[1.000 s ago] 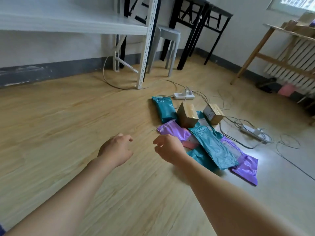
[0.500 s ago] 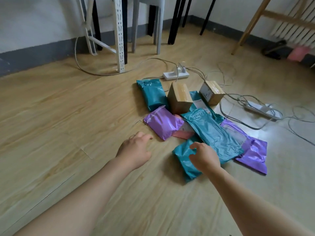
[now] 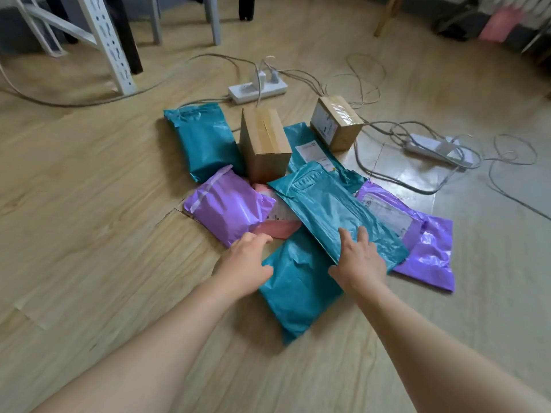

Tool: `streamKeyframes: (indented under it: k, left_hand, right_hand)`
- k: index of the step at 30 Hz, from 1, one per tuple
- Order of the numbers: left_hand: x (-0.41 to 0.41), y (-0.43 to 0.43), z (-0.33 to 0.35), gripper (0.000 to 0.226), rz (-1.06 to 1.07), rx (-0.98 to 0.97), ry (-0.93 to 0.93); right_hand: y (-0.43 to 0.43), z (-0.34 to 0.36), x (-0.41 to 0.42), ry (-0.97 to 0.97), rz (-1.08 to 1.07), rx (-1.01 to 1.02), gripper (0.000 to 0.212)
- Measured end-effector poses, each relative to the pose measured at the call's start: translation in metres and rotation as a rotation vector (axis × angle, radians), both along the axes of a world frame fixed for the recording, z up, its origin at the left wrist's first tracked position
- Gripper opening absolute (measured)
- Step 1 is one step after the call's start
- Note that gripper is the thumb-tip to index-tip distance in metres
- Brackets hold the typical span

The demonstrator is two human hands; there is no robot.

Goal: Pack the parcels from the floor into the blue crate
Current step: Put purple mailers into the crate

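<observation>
Bright, even daylight, glare on the floor at right, soft shadows, blurred wide-angle edges, slight motion blur

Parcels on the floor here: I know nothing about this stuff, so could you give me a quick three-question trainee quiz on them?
1. True or false: the right hand has its fingers spread on a teal mailer.
2. How many cardboard boxes stand among the parcels? A one, B two, C four.
3. What colour is the flat parcel between the purple mailer and that teal mailer?
Key: 1 true; 2 B; 3 pink.
</observation>
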State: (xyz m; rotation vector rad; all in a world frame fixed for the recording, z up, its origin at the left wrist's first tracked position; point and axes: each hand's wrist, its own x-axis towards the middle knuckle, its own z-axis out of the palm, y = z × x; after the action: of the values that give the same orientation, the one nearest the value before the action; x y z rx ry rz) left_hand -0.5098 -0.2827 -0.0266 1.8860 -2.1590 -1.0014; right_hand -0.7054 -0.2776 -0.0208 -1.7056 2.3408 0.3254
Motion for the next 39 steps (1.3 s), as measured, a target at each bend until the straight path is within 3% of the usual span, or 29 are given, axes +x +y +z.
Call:
streamKeyframes:
  k: [4, 7, 13, 17, 21, 24, 28, 32, 36, 39]
  left_hand:
    - [-0.016, -0.015, -0.014, 0.055, -0.011, 0.029, -0.001]
    - [-0.02, -0.02, -0.023, 0.053, -0.005, 0.06, 0.001]
    - [-0.023, -0.026, -0.037, 0.052, 0.052, 0.103, 0.007]
    - [-0.035, -0.032, -0.044, 0.052, 0.104, 0.115, 0.033]
    - [-0.059, -0.034, -0.043, 0.056, 0.104, -0.071, -0.001]
    - [-0.079, -0.039, -0.041, 0.062, 0.02, -0.171, -0.026]
    - [-0.092, -0.042, -0.051, 0.076, -0.31, 0.078, -0.271]
    - [-0.092, -0.038, -0.059, 0.084, -0.374, 0.223, -0.396]
    - [-0.101, -0.045, -0.052, 0.08, -0.354, 0.214, -0.444]
    - [-0.108, -0.05, -0.049, 0.075, -0.35, 0.185, -0.482]
  right_hand:
    - [-0.017, -0.028, -0.017, 0.102, 0.069, 0.094, 0.093]
    - [-0.022, -0.045, -0.019, 0.046, 0.059, 0.147, 0.093]
    - [-0.028, -0.051, -0.022, -0.038, 0.039, -0.047, 0.061]
    - [-0.036, -0.04, -0.023, -0.413, -0.107, -0.004, 0.035]
    - [-0.048, -0.032, -0.041, -0.44, -0.307, -0.344, 0.02]
    - [-0.053, -0.038, -0.066, -0.36, -0.319, -0.34, 0.034]
    - [-0.069, -0.044, -0.105, -0.283, -0.259, -0.273, 0.057]
    - [-0.074, -0.058, -0.135, -0.23, -0.265, 0.076, 0.066]
    - [-0.075, -0.063, -0.128, -0.232, -0.238, -0.144, 0.043]
    - [-0.081, -0.062, -0.145, -0.162, -0.362, -0.331, 0.053]
